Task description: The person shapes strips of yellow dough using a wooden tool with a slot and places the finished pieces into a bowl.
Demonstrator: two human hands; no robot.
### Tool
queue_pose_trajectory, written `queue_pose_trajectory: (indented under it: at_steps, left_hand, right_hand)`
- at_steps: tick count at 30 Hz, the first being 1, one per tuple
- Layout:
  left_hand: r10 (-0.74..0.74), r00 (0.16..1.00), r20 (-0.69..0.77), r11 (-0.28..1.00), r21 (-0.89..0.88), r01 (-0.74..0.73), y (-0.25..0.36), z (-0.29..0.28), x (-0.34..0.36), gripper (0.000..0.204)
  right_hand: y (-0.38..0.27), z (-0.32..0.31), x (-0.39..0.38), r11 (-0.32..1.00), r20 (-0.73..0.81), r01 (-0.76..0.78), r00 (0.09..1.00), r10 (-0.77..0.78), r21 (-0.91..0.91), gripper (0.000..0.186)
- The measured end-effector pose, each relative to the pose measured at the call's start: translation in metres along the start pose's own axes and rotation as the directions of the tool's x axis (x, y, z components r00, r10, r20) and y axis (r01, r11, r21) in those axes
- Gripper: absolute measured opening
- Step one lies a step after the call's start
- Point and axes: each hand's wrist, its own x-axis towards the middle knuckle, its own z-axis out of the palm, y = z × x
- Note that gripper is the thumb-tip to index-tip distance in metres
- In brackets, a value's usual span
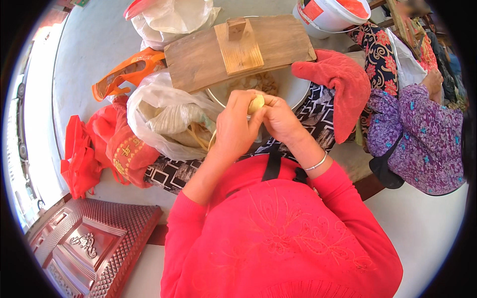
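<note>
My left hand (234, 126) and my right hand (280, 119) meet over a metal basin (301, 87), both closed on a small pale yellow piece (256, 103), too small to identify surely. Brown pieces (266, 83) lie in the basin. A wooden board (191, 54) with a lighter block fixed on it rests across the basin's far part. Left of my hands sits an open translucent plastic bag (144, 107) with pale sacking and yellowish strands. A red cloth (343, 84) is draped at the basin's right.
A white bucket (318, 17) stands at back right. Orange bags (112, 82), red bags (79, 154) and a white bag (169, 15) surround the left and back. Another person in purple floral clothing (417, 139) sits at right. A carved reddish-brown panel (107, 233) lies lower left.
</note>
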Motion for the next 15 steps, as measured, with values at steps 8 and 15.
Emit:
queue_pose_trajectory:
  at_steps: [8, 15]
  left_hand:
    - [-0.495, 0.857, 0.141, 0.712, -0.500, 0.493, -0.044, 0.018, 0.008, 0.022]
    - [-0.267, 0.959, 0.096, 0.933, -0.225, 0.282, -0.039, -0.012, -0.040, 0.015]
  right_hand:
    - [-0.010, 0.012, 0.003, 0.636, -0.014, 0.424, 0.825, -0.564, -0.645, 0.010]
    - [-0.022, -0.009, 0.004, 0.720, 0.041, 0.395, 0.890, -0.455, -0.570, 0.009]
